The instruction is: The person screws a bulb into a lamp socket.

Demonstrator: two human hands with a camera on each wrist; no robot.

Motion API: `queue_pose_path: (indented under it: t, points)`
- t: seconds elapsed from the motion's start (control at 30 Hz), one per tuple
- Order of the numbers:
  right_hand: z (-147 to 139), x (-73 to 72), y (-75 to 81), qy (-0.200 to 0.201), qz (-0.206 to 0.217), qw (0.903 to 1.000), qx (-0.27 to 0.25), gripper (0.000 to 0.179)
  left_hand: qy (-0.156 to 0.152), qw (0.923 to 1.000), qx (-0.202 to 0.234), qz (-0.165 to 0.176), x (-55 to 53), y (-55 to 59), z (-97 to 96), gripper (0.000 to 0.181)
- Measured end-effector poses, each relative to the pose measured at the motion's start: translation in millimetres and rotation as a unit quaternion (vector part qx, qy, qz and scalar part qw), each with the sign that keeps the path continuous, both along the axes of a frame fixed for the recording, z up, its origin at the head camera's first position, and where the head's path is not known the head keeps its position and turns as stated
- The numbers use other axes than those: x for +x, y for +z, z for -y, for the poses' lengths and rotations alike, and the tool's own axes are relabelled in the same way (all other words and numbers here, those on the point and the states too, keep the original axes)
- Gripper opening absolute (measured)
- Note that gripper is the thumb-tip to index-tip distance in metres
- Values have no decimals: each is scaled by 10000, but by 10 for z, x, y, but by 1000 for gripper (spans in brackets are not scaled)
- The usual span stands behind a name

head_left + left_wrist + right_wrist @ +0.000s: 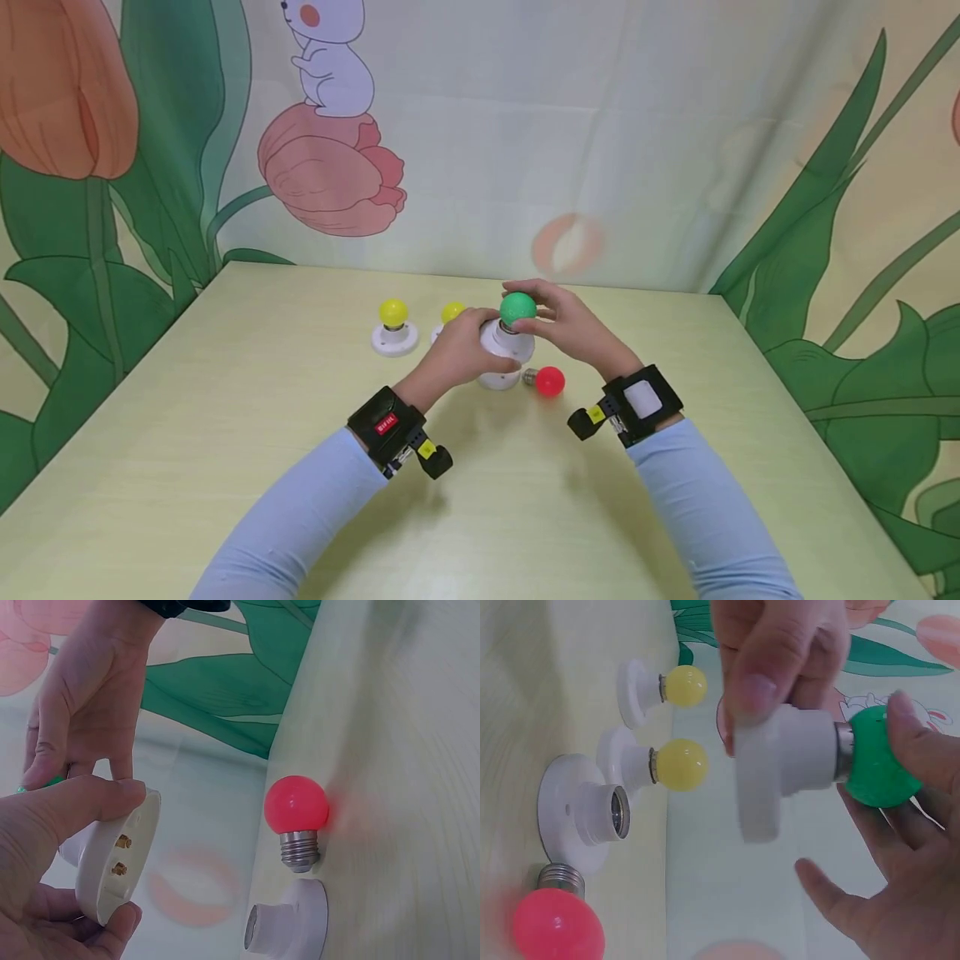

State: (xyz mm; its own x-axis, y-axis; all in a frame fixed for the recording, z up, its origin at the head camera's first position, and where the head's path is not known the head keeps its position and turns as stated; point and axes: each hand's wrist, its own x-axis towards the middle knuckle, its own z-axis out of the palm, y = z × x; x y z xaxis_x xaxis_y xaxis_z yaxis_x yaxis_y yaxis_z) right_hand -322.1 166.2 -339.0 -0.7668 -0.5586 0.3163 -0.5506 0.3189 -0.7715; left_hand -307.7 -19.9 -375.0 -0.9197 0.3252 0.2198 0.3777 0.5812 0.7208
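Above the table, my left hand point(467, 343) grips a white lamp socket point(784, 772) by its round base. A green light bulb point(881, 756) sits in that socket's mouth, part of its metal collar showing. My right hand point(573, 325) holds the green bulb between thumb and fingers. Below them on the table lies a red light bulb point(297, 806) on its side, its screw end towards a second, bulbless white socket point(292, 922). In the left wrist view the raised socket's underside with brass terminals point(120, 855) faces the camera, and the green bulb is mostly hidden.
Left of my hands stand two white sockets with yellow bulbs point(393, 313) point(681, 763); the nearer one is partly behind my left hand in the head view. The pale wooden table point(225, 433) ends at a printed curtain point(480, 167).
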Motion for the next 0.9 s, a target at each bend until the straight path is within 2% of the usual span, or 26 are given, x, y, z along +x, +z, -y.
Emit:
queue_pose_path:
  t: [0.1, 0.17, 0.27, 0.4, 0.47, 0.57, 0.7, 0.9]
  points:
    - [-24, -25, -19, 365, 104, 9993, 9, 62, -10, 10000, -22, -1, 1, -14, 2, 65]
    - [-23, -30, -34, 328, 125, 9994, 62, 69, -8, 10000, -46, -14, 2, -18, -3, 64]
    - [10, -9, -38, -173, 71, 9998, 79, 74, -5, 10000, -92, -29, 11, -3, -15, 65]
    - [85, 16, -45, -991, -124, 9950, -16, 66, -42, 9999, -90, -36, 23, 19, -31, 65]
    - [115, 28, -45, -1250, -216, 9919, -37, 63, -64, 10000, -69, -30, 20, 22, -37, 63]
    - [133, 48, -39, -1423, -245, 9895, -27, 59, -93, 10000, -20, -19, 17, 17, -42, 61]
    - [105, 51, -23, -1215, -222, 9923, 11, 52, -66, 10000, 22, 3, 18, 10, -40, 64]
    - [41, 53, 47, -313, -54, 9995, 21, 46, -31, 10000, -32, 20, 27, 1, -23, 66]
